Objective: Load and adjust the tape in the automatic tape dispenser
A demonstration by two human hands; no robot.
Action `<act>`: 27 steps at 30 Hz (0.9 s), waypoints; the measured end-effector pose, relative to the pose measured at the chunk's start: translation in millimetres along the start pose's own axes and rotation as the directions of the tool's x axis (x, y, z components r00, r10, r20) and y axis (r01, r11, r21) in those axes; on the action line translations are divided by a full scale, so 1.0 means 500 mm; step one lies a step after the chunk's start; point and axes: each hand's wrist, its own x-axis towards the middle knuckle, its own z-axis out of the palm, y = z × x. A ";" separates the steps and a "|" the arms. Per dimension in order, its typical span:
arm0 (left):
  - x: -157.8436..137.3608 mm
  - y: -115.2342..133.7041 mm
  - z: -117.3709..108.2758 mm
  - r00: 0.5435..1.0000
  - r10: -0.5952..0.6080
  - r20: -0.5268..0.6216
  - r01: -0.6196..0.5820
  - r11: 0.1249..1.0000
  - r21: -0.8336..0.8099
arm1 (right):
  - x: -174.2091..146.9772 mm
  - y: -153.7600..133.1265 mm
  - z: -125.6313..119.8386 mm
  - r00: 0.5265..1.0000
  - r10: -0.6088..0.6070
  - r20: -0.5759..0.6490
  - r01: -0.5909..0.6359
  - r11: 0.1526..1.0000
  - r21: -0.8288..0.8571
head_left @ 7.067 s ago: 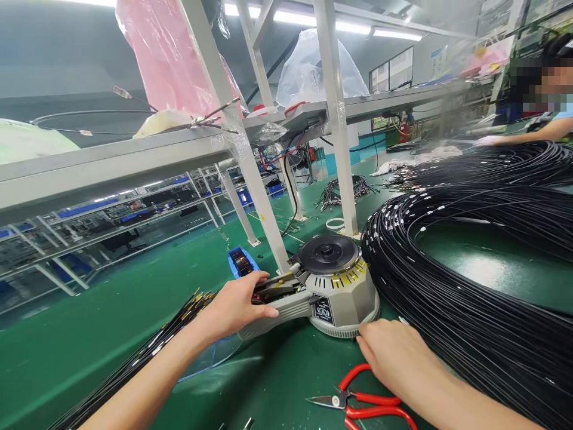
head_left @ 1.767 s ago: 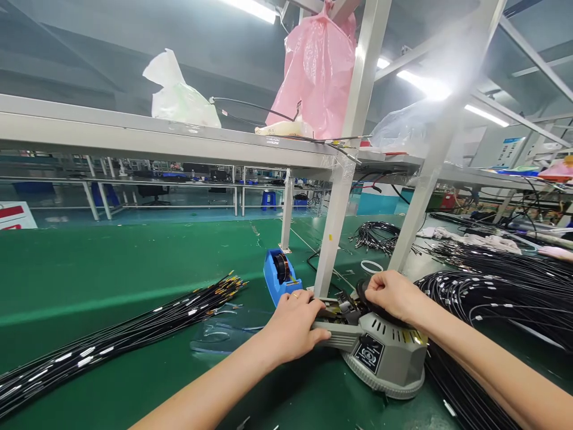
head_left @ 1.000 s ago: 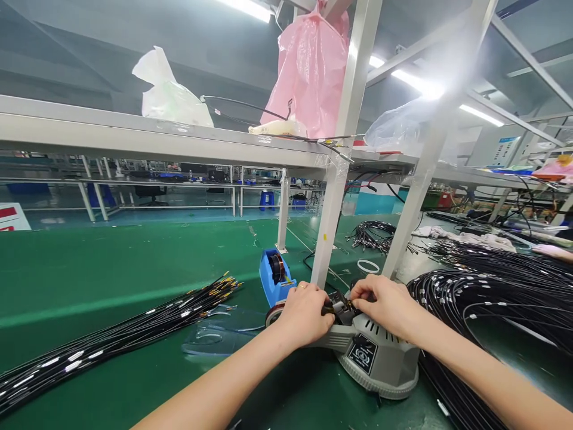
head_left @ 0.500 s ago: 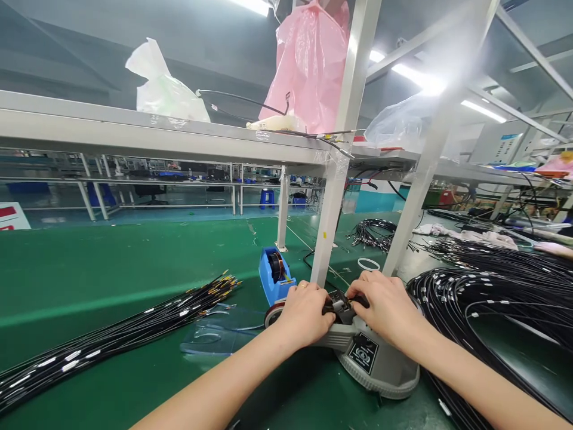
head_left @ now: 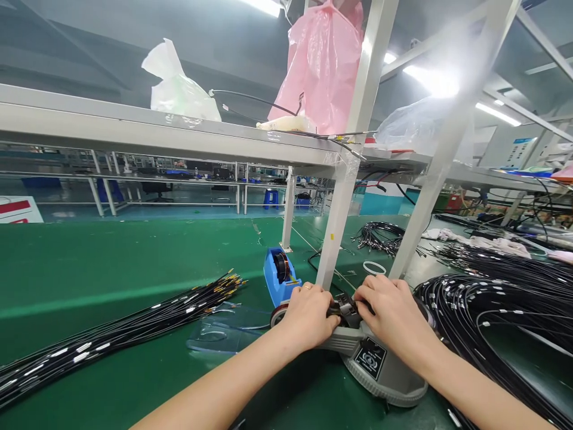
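Observation:
A grey bench device (head_left: 390,370) with a broad ribbed base and a black label stands on the green tabletop. Over its dark metal mechanism (head_left: 345,304) both hands meet. My left hand (head_left: 311,316) is closed at the left side of the mechanism, fingers curled over and thumb tucked near its edge; what lies in its grip is hidden. From the right, my right hand (head_left: 389,307) pinches close to the mechanism with bent fingers. Whatever is between these fingertips is too covered to name. Behind the left hand sits a blue tape dispenser (head_left: 274,278) with a dark roll.
A bundle of black cables (head_left: 129,331) with yellowish ends lies at left, beside a clear bluish plastic piece (head_left: 219,337). Coiled black cables (head_left: 470,304) fill the right side. White posts (head_left: 338,239) rise behind the hands to a shelf (head_left: 250,143) bearing a pink bag (head_left: 320,71).
The whole view has shifted slightly, so things appear a little farther right. Both hands stay at the device's mechanism; the right fingers are bent a little more over it.

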 end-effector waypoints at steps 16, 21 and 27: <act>0.001 0.002 0.003 1.000 0.014 0.007 -0.014 0.997 0.071 | 0.005 0.049 -0.019 0.779 -0.589 -0.213 0.476 0.778 -0.410; 0.002 -0.001 -0.001 1.000 0.019 0.018 -0.020 0.997 0.073 | 0.025 0.058 -0.027 0.672 -0.732 -0.114 0.610 0.634 -0.476; -0.001 -0.003 -0.002 0.999 0.026 0.021 -0.027 0.997 0.065 | 0.033 0.058 -0.029 0.638 -0.768 -0.055 0.667 0.587 -0.459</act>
